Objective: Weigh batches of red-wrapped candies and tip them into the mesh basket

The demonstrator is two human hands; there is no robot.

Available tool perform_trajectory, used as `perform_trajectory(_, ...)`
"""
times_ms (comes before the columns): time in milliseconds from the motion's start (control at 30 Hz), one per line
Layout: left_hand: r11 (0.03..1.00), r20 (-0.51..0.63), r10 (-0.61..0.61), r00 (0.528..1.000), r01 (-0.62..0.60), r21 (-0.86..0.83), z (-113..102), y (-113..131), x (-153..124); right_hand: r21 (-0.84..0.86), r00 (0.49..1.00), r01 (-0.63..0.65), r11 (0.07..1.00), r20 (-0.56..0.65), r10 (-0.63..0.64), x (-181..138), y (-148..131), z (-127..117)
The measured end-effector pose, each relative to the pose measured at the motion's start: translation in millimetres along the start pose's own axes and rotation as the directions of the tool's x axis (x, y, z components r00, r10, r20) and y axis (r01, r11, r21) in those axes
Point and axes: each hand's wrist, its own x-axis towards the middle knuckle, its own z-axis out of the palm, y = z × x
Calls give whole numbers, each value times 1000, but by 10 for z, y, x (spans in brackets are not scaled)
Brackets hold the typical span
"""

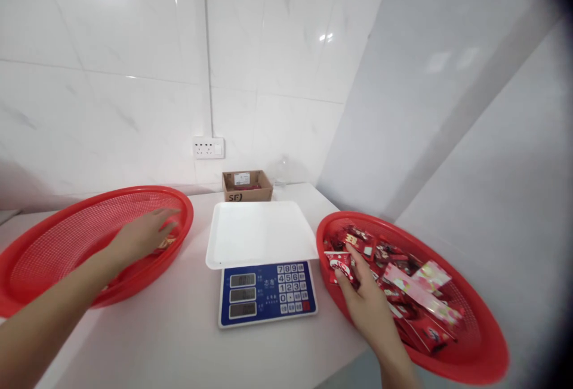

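My left hand (143, 234) reaches into the left red plastic basket (62, 216). Its fingers are stretched out and the thumb is apart from them. Just below the hand lies a red and gold packet (166, 242), and I cannot tell whether they touch. Over the near edge of the right red basket (487, 341), my right hand (364, 293) pinches a small red and white packet (341, 265) between thumb and fingers. Many red wrapped packets (394, 255) fill that basket, with pink patterned packets (418, 287) on top.
Between the baskets stands a digital scale (268, 293) with a white tray (262, 231) and blue keypad panel. Behind it is a small open cardboard box (248, 189) against the tiled wall. A wall socket (208, 147) is above the white table (179, 347).
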Motion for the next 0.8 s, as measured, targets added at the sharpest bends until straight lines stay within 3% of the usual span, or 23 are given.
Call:
perform_trajectory(200,961,33,177,984,-165,-222,585,615,-383,-44,999,25,999,39,-24,84,-293,59)
perform_trajectory(333,924,6,286,958,-274,-268,949,800,-433,110,976,107,988,176,-125,273,-639,367)
perform_trajectory(433,910,25,338,941,-320,-263,1014,860,-366,172,945,100,980,292,-148,443,-781,500)
perform_trajectory(500,907,39,355,934,-334,-258,991,847,-319,116,942,163,980,279,-189,558,-761,426)
perform_trajectory(600,915,43,322,946,-299,-271,946,764,-262,-114,958,221,969,209,-194,719,-576,108)
perform_trajectory(700,922,75,299,951,-268,-279,929,693,-226,-298,962,124,947,270,-41,847,-310,-231)
perform_trajectory(800,925,109,296,949,-256,-279,924,700,-224,-347,919,65,936,386,80,928,-72,-376)
